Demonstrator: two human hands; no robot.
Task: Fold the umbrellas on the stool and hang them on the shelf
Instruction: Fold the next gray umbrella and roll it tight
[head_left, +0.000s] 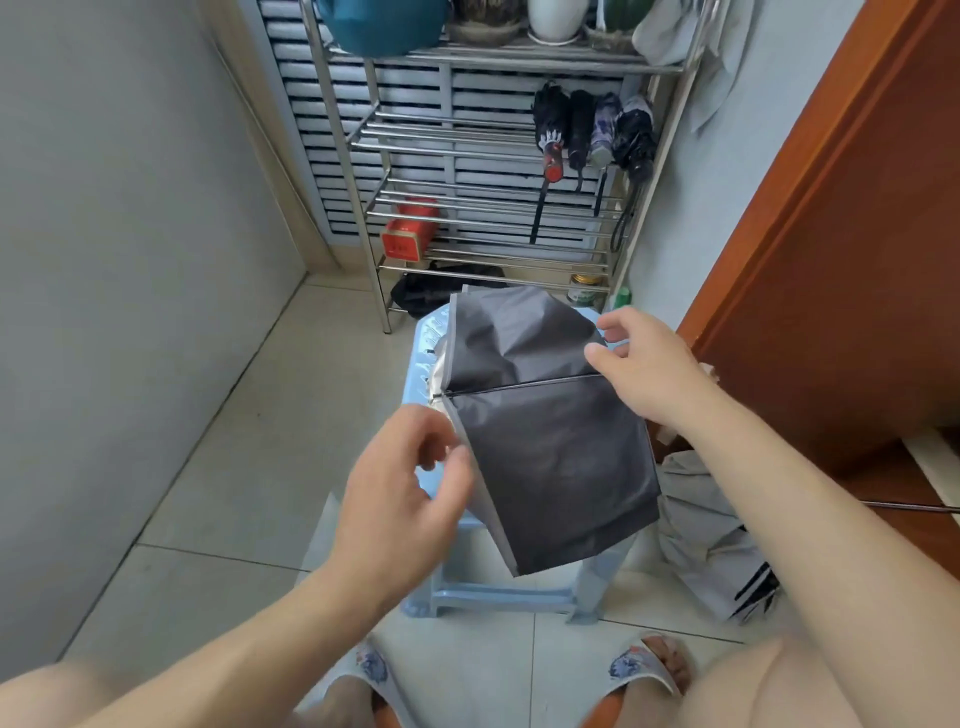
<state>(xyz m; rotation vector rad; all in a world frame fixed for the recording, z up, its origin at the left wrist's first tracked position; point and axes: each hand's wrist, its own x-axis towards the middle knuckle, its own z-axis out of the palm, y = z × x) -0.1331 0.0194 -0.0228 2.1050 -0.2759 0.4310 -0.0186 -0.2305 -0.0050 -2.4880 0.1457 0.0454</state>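
A dark grey umbrella with a pale grey edge lies spread over the light blue plastic stool, one thin rib running across its canopy. My left hand pinches the canopy's pale edge at its left side. My right hand is at the canopy's right end by the rib, fingers curled; its grip is hidden. Several folded umbrellas hang at the right side of the steel shelf.
Another grey umbrella lies on the floor to the right of the stool, beside a brown wooden door. A red box and a black bag sit low on the shelf. Pots stand on its top. My sandalled feet are below the stool.
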